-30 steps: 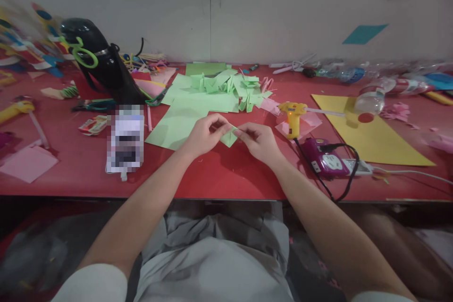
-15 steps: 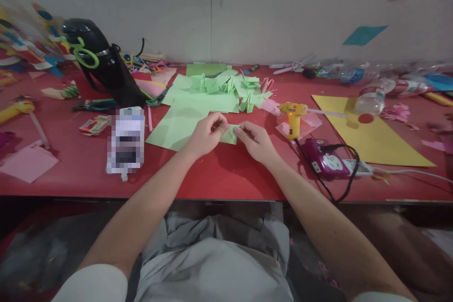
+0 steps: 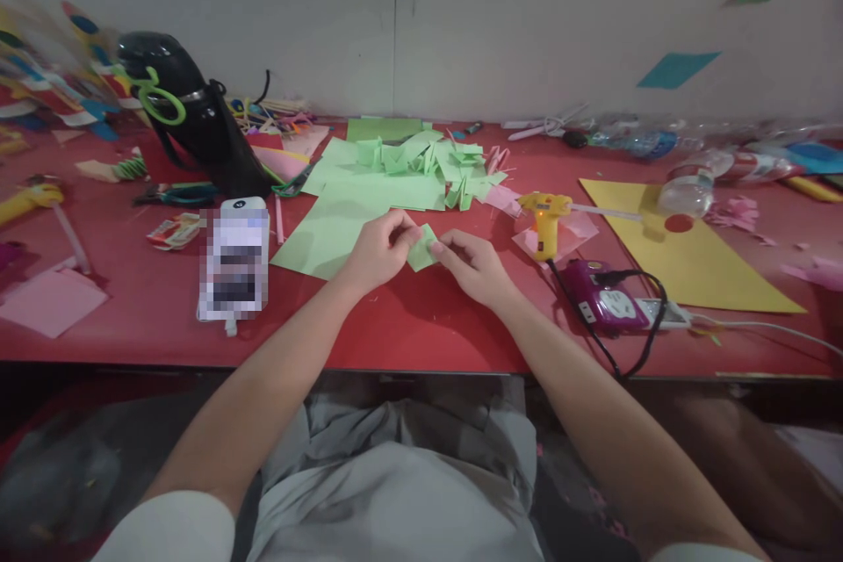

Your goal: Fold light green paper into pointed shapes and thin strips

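Between my fingertips is a small piece of light green paper (image 3: 422, 251), raised just over the red tabletop and turned at an angle. My left hand (image 3: 382, 250) pinches its left edge with thumb and forefinger. On the other side, my right hand (image 3: 475, 262) pinches the right corner. Part of the piece is hidden behind the fingers. Just beyond my hands lie large light green sheets (image 3: 342, 215), and a heap of folded green paper pieces (image 3: 428, 154) rests on them.
A yellow glue gun (image 3: 546, 224) stands right of my hands, its cord reaching a purple power socket (image 3: 602, 294). Yellow card (image 3: 711, 259) and plastic bottles (image 3: 688, 184) lie further right. To the left are a phone (image 3: 234, 263) and a black bottle (image 3: 198, 123).
The small green paper has been turned, so a corner now points upward between my hands. My right hand's grip has shifted slightly left; both hands stay in nearly the same place.
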`<act>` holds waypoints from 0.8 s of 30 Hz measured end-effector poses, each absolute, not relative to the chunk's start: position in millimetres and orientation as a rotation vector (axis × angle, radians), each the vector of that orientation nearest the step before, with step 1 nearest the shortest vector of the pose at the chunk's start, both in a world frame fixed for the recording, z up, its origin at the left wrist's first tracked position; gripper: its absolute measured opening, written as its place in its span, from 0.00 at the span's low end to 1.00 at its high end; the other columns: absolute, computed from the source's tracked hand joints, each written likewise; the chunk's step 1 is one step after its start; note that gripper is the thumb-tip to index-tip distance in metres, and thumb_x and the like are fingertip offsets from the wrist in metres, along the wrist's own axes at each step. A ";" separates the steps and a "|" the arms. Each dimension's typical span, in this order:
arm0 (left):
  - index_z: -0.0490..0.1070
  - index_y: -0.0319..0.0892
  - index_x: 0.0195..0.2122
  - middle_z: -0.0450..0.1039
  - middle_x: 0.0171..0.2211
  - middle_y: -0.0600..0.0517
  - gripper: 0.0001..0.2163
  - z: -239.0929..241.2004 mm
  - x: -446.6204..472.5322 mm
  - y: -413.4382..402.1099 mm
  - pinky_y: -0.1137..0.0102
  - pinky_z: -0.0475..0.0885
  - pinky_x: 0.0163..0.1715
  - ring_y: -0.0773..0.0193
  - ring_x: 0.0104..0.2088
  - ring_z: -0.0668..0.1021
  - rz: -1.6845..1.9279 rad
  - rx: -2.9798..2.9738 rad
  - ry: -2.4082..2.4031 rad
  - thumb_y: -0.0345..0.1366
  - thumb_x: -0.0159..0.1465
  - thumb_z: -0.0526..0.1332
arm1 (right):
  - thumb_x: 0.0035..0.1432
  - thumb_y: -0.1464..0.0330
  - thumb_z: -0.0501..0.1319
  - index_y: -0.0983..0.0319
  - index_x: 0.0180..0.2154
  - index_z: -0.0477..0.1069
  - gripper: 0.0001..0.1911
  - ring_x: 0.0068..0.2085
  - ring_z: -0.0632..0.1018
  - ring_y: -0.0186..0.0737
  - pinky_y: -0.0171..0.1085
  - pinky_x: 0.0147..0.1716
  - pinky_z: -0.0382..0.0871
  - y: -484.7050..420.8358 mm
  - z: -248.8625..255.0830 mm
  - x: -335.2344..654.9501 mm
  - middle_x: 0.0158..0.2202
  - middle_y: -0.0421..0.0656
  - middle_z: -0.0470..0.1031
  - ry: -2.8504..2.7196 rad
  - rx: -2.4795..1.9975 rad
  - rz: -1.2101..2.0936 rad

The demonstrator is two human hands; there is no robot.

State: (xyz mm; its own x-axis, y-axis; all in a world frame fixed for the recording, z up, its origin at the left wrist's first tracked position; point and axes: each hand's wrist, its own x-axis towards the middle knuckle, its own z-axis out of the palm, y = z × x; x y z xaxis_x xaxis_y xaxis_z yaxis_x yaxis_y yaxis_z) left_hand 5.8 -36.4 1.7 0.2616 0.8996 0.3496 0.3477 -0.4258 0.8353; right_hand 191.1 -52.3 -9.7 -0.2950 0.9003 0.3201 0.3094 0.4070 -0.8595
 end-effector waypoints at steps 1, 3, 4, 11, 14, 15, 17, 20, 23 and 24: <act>0.66 0.41 0.29 0.67 0.25 0.55 0.09 2.1 5.9 -36.6 0.70 0.63 0.29 0.67 0.27 0.67 1.124 1.900 1.127 0.38 0.65 0.58 | 0.64 0.55 0.58 0.61 0.29 0.68 0.18 0.28 0.67 0.33 0.35 0.29 0.60 -51.9 -10.2 191.4 0.26 0.38 0.68 -1.821 -1.041 0.869; 0.66 0.41 0.29 0.66 0.26 0.55 0.10 3.0 6.3 -37.5 0.70 0.63 0.29 0.67 0.27 0.67 1.103 1.884 1.111 0.39 0.66 0.58 | 0.64 0.55 0.57 0.61 0.29 0.68 0.18 0.29 0.68 0.34 0.35 0.30 0.61 -51.0 -11.4 192.2 0.26 0.39 0.69 -1.819 -1.046 0.851; 0.66 0.41 0.29 0.66 0.25 0.55 0.10 3.6 6.5 -38.2 0.70 0.63 0.29 0.67 0.27 0.67 1.094 1.873 1.104 0.40 0.66 0.58 | 0.64 0.55 0.57 0.61 0.29 0.68 0.18 0.29 0.68 0.34 0.35 0.31 0.62 -50.6 -11.9 192.5 0.26 0.39 0.69 -1.815 -1.053 0.842; 0.70 0.41 0.33 0.72 0.31 0.52 0.11 7.2 7.4 -41.9 0.70 0.67 0.34 0.65 0.32 0.72 1.065 1.826 1.056 0.43 0.66 0.59 | 0.65 0.54 0.56 0.61 0.29 0.68 0.19 0.29 0.69 0.36 0.36 0.31 0.62 -51.0 -10.8 193.4 0.26 0.40 0.70 -1.806 -1.099 0.792; 0.70 0.42 0.32 0.73 0.31 0.52 0.11 5.6 7.4 -40.2 0.70 0.67 0.34 0.65 0.32 0.73 1.047 1.893 1.038 0.44 0.65 0.59 | 0.64 0.53 0.56 0.61 0.28 0.69 0.19 0.27 0.67 0.35 0.36 0.30 0.61 -51.9 -10.7 193.3 0.25 0.39 0.69 -1.857 -1.100 0.784; 0.70 0.42 0.31 0.72 0.29 0.52 0.11 4.5 7.3 -39.2 0.70 0.66 0.32 0.65 0.30 0.72 1.049 1.922 1.049 0.43 0.65 0.59 | 0.64 0.53 0.57 0.61 0.28 0.69 0.19 0.27 0.66 0.34 0.36 0.29 0.61 -52.2 -10.8 193.1 0.25 0.39 0.69 -1.867 -1.102 0.786; 0.68 0.42 0.28 0.70 0.25 0.54 0.10 1.6 6.9 -36.9 0.70 0.64 0.29 0.67 0.27 0.69 1.076 1.955 1.092 0.41 0.65 0.59 | 0.63 0.53 0.58 0.61 0.29 0.71 0.19 0.27 0.67 0.35 0.36 0.29 0.61 -52.5 -11.1 192.4 0.25 0.40 0.70 -1.853 -1.101 0.797; 0.67 0.42 0.28 0.69 0.24 0.54 0.09 -1.6 6.2 -34.2 0.70 0.64 0.28 0.67 0.27 0.69 1.143 1.916 1.135 0.38 0.64 0.60 | 0.63 0.54 0.59 0.61 0.30 0.71 0.18 0.29 0.70 0.36 0.36 0.30 0.62 -52.3 -11.1 191.4 0.27 0.41 0.72 -1.810 -1.083 0.828; 0.69 0.41 0.30 0.71 0.27 0.53 0.10 -0.8 6.2 -34.2 0.70 0.66 0.30 0.67 0.28 0.71 1.144 1.845 1.105 0.42 0.65 0.60 | 0.63 0.55 0.58 0.61 0.29 0.71 0.17 0.28 0.69 0.35 0.36 0.30 0.62 -51.9 -10.4 192.0 0.26 0.40 0.71 -1.814 -1.089 0.788; 0.70 0.41 0.32 0.72 0.28 0.52 0.11 0.2 6.4 -34.8 0.70 0.67 0.32 0.66 0.29 0.72 1.127 1.824 1.091 0.44 0.65 0.60 | 0.63 0.55 0.58 0.61 0.28 0.70 0.18 0.27 0.69 0.35 0.36 0.29 0.62 -51.8 -10.1 192.7 0.25 0.40 0.71 -1.816 -1.099 0.758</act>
State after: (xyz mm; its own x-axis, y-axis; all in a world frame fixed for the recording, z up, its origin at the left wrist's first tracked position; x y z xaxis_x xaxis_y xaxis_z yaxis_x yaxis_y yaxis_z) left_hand 6.4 -34.8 0.2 0.2595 0.9133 0.3140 0.2843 -0.3830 0.8789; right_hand 192.7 -51.8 -10.1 -0.2433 0.9016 0.3576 0.3796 0.4278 -0.8203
